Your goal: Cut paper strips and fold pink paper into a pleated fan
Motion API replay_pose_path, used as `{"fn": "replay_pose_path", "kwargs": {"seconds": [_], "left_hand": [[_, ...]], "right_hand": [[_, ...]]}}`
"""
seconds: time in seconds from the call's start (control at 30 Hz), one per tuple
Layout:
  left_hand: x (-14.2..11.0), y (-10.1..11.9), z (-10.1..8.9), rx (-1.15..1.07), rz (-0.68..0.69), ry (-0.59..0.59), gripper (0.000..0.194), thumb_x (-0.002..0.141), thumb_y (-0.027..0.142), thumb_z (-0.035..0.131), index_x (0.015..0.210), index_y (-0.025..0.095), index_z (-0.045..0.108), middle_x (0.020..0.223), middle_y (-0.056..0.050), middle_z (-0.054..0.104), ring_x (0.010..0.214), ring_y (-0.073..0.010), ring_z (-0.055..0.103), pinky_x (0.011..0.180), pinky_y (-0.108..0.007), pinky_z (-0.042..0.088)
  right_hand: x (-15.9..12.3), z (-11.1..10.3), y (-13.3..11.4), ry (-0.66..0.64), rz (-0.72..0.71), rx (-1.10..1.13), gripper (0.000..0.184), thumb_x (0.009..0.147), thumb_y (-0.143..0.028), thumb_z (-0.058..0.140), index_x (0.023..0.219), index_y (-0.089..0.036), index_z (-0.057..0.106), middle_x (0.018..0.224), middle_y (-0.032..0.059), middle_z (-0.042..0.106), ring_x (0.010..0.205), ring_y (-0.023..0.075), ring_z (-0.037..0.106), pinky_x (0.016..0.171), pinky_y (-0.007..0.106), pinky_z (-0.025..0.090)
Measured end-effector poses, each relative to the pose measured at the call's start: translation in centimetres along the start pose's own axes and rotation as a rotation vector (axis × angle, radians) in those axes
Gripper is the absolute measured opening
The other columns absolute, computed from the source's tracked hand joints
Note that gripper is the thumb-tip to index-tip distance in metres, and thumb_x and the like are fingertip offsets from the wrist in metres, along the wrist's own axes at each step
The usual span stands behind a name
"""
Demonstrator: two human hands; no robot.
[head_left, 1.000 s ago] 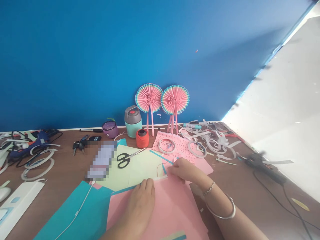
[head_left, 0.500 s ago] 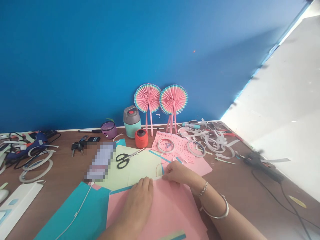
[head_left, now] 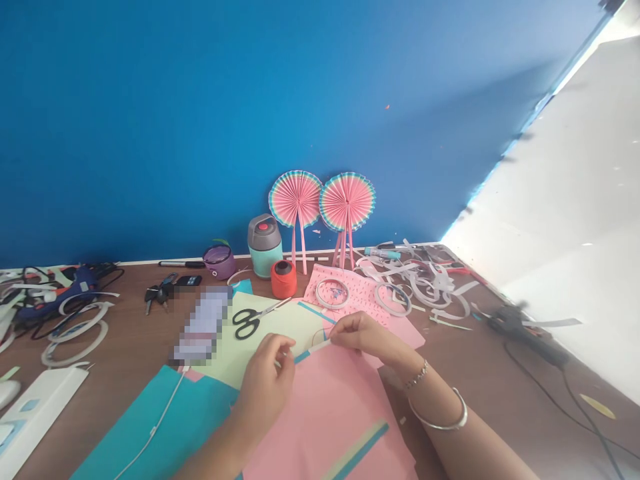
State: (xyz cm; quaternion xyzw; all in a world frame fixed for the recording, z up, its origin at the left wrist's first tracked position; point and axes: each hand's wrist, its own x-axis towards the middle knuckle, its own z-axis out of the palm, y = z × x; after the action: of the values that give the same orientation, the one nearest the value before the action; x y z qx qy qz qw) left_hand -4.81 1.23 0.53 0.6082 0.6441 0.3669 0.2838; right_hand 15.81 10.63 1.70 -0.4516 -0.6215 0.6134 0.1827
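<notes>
A pink sheet of paper [head_left: 330,400] lies in front of me, with a blue band and a white tape strip [head_left: 320,346] at its far edge. My right hand [head_left: 364,335] pinches the strip's right end at that edge. Loosely curled, my left hand [head_left: 267,377] is over the sheet's left side, a gap showing between thumb and fingers and nothing visible in it. A yellow-and-blue band [head_left: 357,452] crosses the near part of the pink paper. Beyond my hands are black-handled scissors [head_left: 247,323] on pale green paper [head_left: 225,353].
Two pink folded fans [head_left: 347,200] lean at the blue wall by a teal flask [head_left: 265,247] and red thread spool [head_left: 283,279]. Tape rolls [head_left: 332,293] sit on patterned pink paper. Left are a phone [head_left: 204,325], teal paper [head_left: 160,427] and power strip [head_left: 40,420]; paper scraps [head_left: 425,280] lie right.
My left hand has come up off the paper's far edge, from flat to curled. The pink sheet has turned and shifted, showing more of the yellow-and-blue band. My right hand moved slightly up.
</notes>
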Motion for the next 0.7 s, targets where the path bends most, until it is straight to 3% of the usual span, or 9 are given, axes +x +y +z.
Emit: {"fn": "replay_pose_path", "kwargs": {"seconds": [0.13, 0.2, 0.27, 0.37, 0.47, 0.57, 0.7], "left_hand": [[1.0, -0.1, -1.0, -0.392, -0.201, 0.216, 0.020, 0.084, 0.035, 0.048, 0.098, 0.021, 0.053, 0.063, 0.005, 0.047, 0.047, -0.0107, 0.043, 0.046, -0.023, 0.038], [1.3, -0.2, -1.4, -0.451, -0.167, 0.356, 0.023, 0.084, 0.036, 0.050, 0.101, 0.021, 0.054, 0.071, 0.003, 0.052, 0.057, -0.0122, 0.051, 0.054, -0.024, 0.043], [1.4, -0.3, -1.6, -0.355, -0.028, 0.411, 0.024, 0.083, 0.034, 0.053, 0.103, 0.022, 0.057, 0.093, -0.003, 0.059, 0.086, -0.0174, 0.058, 0.075, -0.029, 0.047], [1.3, -0.4, -1.2, -0.091, 0.181, 0.211, 0.023, 0.080, 0.031, 0.059, 0.102, 0.025, 0.062, 0.110, -0.005, 0.061, 0.108, -0.0234, 0.052, 0.093, -0.038, 0.040], [1.0, -0.5, -0.5, 0.086, 0.214, -0.002, 0.008, 0.081, 0.026, 0.058, 0.086, 0.025, 0.064, 0.093, -0.003, 0.065, 0.097, -0.0233, 0.056, 0.088, -0.040, 0.041], [0.7, -0.4, -0.1, 0.162, 0.193, -0.068, 0.014, 0.084, 0.020, 0.051, 0.071, 0.022, 0.057, 0.081, -0.001, 0.064, 0.087, -0.0205, 0.056, 0.082, -0.038, 0.040], [0.5, -0.2, 0.1, 0.187, 0.230, -0.082, 0.013, 0.082, 0.016, 0.051, 0.072, 0.022, 0.054, 0.080, 0.001, 0.063, 0.085, -0.0192, 0.055, 0.080, -0.037, 0.038]], "right_hand": [[0.0, -0.2, 0.0, 0.030, -0.115, 0.022, 0.011, 0.071, -0.027, 0.065, 0.067, -0.016, 0.068, 0.063, -0.0014, 0.057, 0.057, 0.0090, 0.045, 0.055, 0.023, 0.036], [0.1, 0.0, 0.2, 0.044, -0.170, 0.010, 0.010, 0.071, -0.024, 0.064, 0.065, -0.016, 0.066, 0.063, -0.0015, 0.056, 0.059, 0.0097, 0.046, 0.057, 0.023, 0.036], [0.2, 0.5, 0.2, 0.063, -0.213, -0.032, 0.010, 0.072, -0.022, 0.063, 0.065, -0.016, 0.066, 0.064, -0.0013, 0.056, 0.060, 0.0101, 0.046, 0.057, 0.023, 0.036], [0.1, 1.3, 0.0, 0.073, -0.296, -0.105, 0.009, 0.072, -0.020, 0.062, 0.067, -0.017, 0.069, 0.072, 0.0003, 0.058, 0.064, 0.0104, 0.048, 0.059, 0.024, 0.036], [-0.2, 2.0, -0.3, 0.072, -0.350, -0.158, 0.009, 0.073, -0.019, 0.061, 0.070, -0.018, 0.070, 0.078, 0.0013, 0.059, 0.064, 0.0101, 0.048, 0.058, 0.023, 0.036], [-0.5, 2.4, -0.7, 0.066, -0.363, -0.199, 0.011, 0.073, -0.015, 0.059, 0.070, -0.018, 0.069, 0.080, 0.0019, 0.062, 0.067, 0.0112, 0.051, 0.059, 0.023, 0.037], [-1.0, 3.0, -1.3, -0.018, -0.405, -0.242, 0.025, 0.065, -0.004, 0.051, 0.076, -0.019, 0.069, 0.087, 0.0024, 0.065, 0.079, 0.0144, 0.056, 0.066, 0.025, 0.040]]}}
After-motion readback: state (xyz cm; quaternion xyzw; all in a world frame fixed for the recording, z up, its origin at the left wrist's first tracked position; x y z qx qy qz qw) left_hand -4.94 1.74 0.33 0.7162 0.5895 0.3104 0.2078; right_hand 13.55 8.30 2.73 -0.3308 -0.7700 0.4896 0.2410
